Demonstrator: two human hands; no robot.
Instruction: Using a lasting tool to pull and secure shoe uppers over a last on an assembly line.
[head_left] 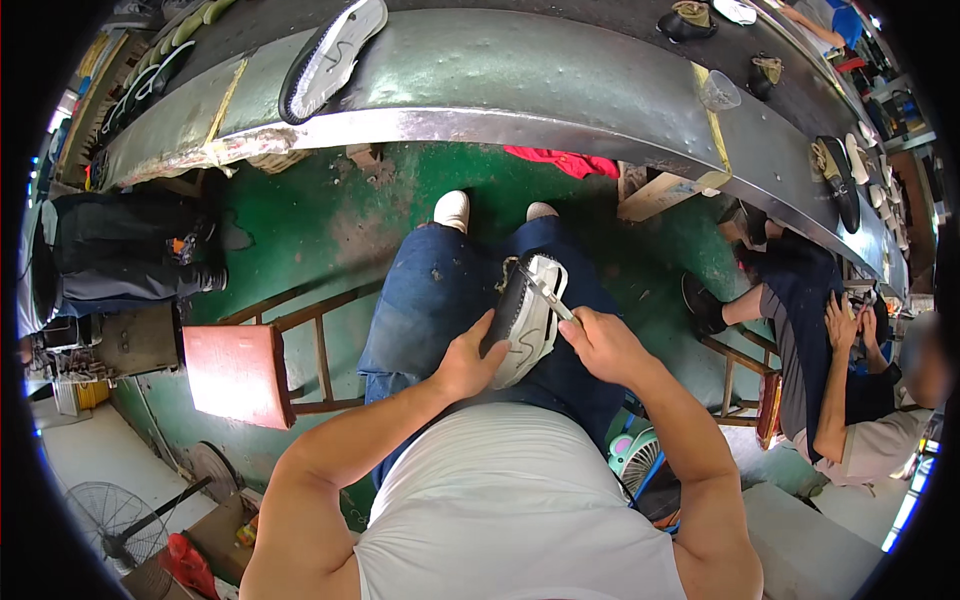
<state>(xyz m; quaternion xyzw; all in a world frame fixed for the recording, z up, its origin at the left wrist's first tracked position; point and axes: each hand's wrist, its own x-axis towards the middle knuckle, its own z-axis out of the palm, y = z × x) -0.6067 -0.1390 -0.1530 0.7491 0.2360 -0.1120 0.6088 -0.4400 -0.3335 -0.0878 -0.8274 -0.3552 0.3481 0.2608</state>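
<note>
Hands closed: left on a shoe, right on a metal tool

Far left, near the rim: a wire-caged fan (115,520), then a stool (235,370) with a shiny reddish-brown seat, standing on the green floor (280,200). Above, at the edge of a long metal bench (500,70): another shoe (335,60), dark and pale. Next, left hand (466,362), partly closed, gripping the shoe in hand (525,335) by its dark left side, with some fingers out of sight. In the middle, over the lap and between both hands: that same shoe, black on the left, white and grey on the right, with dark curved lines across the pale part. Slantwise over its far end: a slim metal tool (546,292). Then right hand (605,347), curled around the tool's near end, just beside the shoe; whether touching it, cannot tell. Lower, farther right: a small green fan (632,455). Rightmost: a seated co-worker (875,440), with hands close together.
</note>
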